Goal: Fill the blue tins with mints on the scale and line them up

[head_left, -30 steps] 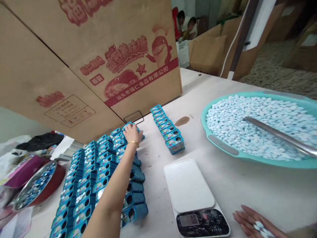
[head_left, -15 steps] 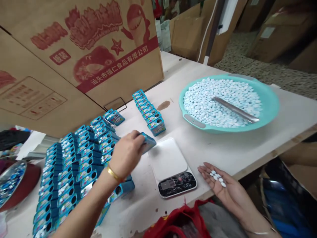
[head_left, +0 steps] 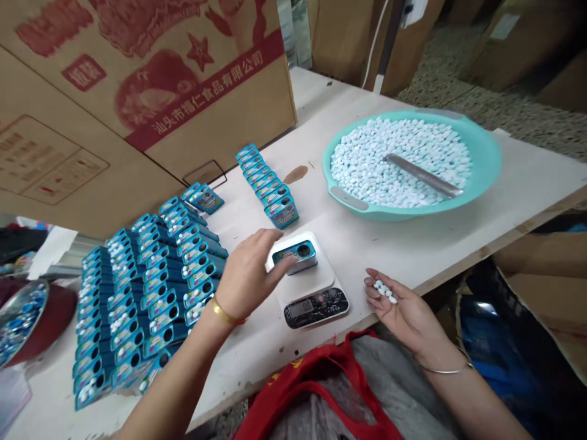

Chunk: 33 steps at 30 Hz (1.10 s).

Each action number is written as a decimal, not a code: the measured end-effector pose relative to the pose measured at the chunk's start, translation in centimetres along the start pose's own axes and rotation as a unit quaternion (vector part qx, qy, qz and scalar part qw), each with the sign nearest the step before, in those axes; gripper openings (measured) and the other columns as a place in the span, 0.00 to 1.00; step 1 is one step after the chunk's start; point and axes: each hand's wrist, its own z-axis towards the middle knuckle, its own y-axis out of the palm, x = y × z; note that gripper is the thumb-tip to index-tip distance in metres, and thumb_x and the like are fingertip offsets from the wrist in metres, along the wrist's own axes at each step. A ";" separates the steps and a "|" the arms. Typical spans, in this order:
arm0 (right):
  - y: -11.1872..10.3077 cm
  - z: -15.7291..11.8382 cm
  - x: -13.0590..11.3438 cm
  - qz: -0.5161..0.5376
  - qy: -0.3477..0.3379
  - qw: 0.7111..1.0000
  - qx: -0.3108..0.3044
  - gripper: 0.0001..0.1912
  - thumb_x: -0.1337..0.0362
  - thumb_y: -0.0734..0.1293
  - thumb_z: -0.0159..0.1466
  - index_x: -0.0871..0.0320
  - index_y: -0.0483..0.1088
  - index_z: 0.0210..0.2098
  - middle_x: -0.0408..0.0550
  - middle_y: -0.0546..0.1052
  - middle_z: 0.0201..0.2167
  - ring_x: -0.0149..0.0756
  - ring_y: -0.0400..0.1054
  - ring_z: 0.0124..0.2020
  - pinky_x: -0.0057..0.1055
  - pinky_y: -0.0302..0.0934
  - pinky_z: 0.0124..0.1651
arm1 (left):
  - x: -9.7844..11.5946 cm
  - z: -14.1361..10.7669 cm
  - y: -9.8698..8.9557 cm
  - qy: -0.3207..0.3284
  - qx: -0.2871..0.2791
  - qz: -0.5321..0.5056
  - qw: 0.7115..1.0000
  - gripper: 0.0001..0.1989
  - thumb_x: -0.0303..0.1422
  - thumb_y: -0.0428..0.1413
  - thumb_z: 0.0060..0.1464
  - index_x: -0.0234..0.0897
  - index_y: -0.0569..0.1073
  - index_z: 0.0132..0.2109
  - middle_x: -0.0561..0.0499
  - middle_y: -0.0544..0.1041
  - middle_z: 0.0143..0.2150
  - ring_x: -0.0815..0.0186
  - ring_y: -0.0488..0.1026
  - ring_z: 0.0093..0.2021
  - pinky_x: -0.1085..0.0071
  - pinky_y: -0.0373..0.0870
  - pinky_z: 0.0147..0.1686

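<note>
On the plate of a white scale (head_left: 314,284) stands a small blue tin (head_left: 300,255) with a round dark hole in its top. My left hand (head_left: 252,275) is at the tin's left side, thumb and fingers spread apart around its end. Whether the fingertips touch it is hard to tell. My right hand (head_left: 397,311) is palm up to the right of the scale, several white tablets (head_left: 384,292) lying on its curled fingers. A teal basin (head_left: 486,153) full of pale tablets holds a metal scoop (head_left: 424,175).
Rows of blue tins (head_left: 156,275) fill the left of the table (head_left: 380,244). A shorter row (head_left: 268,186) stands behind the scale. A large carton (head_left: 183,91) rises at the back left. A red bowl (head_left: 55,318) sits at the far left.
The tin in my left hand has come down onto the scale, and the fingers have spread from it. My right hand still bears the tablets. The view has shifted.
</note>
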 end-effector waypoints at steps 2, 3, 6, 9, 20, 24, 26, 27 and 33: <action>-0.5 -0.6 -0.1 -0.016 0.014 1.000 0.014 0.08 0.71 0.66 0.56 0.62 0.74 0.36 0.46 0.74 0.26 0.24 0.66 0.22 0.18 0.65 0.24 | -0.6 -2.0 -0.5 -0.054 0.040 -0.049 0.997 0.12 0.39 0.53 0.57 0.37 0.68 0.44 0.49 0.74 0.40 0.66 0.72 0.38 0.70 0.68 0.38; -0.6 -0.9 -0.2 -0.029 0.020 0.999 0.021 0.08 0.72 0.67 0.56 0.62 0.74 0.36 0.46 0.75 0.27 0.25 0.67 0.24 0.19 0.66 0.25 | -0.9 -3.1 -0.5 -0.081 0.053 -0.068 0.993 0.11 0.39 0.53 0.57 0.36 0.68 0.42 0.49 0.74 0.38 0.68 0.71 0.36 0.71 0.68 0.36; -0.7 -1.9 -0.5 -0.076 0.036 0.996 0.035 0.08 0.72 0.68 0.55 0.63 0.75 0.35 0.48 0.75 0.30 0.25 0.68 0.27 0.19 0.68 0.31 | -1.8 -6.6 0.8 -0.138 0.049 -0.108 0.983 0.10 0.38 0.53 0.57 0.36 0.70 0.41 0.50 0.75 0.36 0.69 0.71 0.34 0.73 0.68 0.34; -0.3 -2.6 -0.7 -0.121 0.071 0.990 0.018 0.07 0.71 0.68 0.56 0.62 0.75 0.35 0.46 0.74 0.28 0.24 0.66 0.24 0.16 0.66 0.27 | -2.4 -9.6 3.3 -0.178 0.014 -0.141 0.974 0.10 0.38 0.52 0.58 0.36 0.70 0.41 0.50 0.75 0.36 0.70 0.71 0.33 0.73 0.68 0.33; 4.1 -3.2 -0.7 -0.273 0.061 0.957 -0.079 0.08 0.65 0.68 0.57 0.59 0.75 0.36 0.45 0.72 0.31 0.23 0.61 0.25 0.18 0.60 0.25 | -3.0 -12.2 7.3 -0.194 -0.011 -0.189 0.963 0.09 0.37 0.50 0.58 0.37 0.70 0.40 0.50 0.75 0.36 0.70 0.70 0.32 0.74 0.68 0.32; 7.4 -3.7 -1.7 -0.370 0.016 0.919 -0.137 0.09 0.61 0.68 0.57 0.59 0.72 0.35 0.41 0.68 0.27 0.20 0.49 0.18 0.22 0.47 0.18 | -3.4 -11.6 7.2 -0.186 0.002 -0.196 0.963 0.09 0.37 0.50 0.58 0.37 0.70 0.41 0.50 0.75 0.37 0.69 0.70 0.33 0.73 0.68 0.33; 9.2 -3.7 -2.3 -0.430 -0.008 0.888 -0.161 0.11 0.58 0.68 0.58 0.59 0.70 0.35 0.38 0.65 0.23 0.19 0.44 0.16 0.24 0.39 0.17 | -3.5 -11.3 7.2 -0.181 0.008 -0.207 0.961 0.09 0.36 0.51 0.58 0.37 0.70 0.41 0.50 0.75 0.37 0.69 0.70 0.33 0.73 0.69 0.33; 10.1 -3.7 -2.6 -0.460 -0.019 0.871 -0.173 0.12 0.57 0.68 0.58 0.59 0.69 0.35 0.37 0.62 0.21 0.19 0.43 0.16 0.25 0.36 0.18 | -3.5 -11.1 7.2 -0.178 0.011 -0.211 0.961 0.09 0.36 0.51 0.58 0.37 0.70 0.41 0.50 0.75 0.37 0.70 0.70 0.33 0.74 0.69 0.33; 15.2 -2.7 -3.4 -0.697 -0.070 0.680 -0.216 0.09 0.57 0.63 0.61 0.57 0.67 0.32 0.34 0.54 0.16 0.24 0.46 0.17 0.26 0.39 0.20 | -3.6 -10.7 7.4 -0.165 0.019 -0.223 0.961 0.09 0.37 0.50 0.59 0.37 0.70 0.41 0.50 0.75 0.37 0.70 0.71 0.33 0.74 0.69 0.33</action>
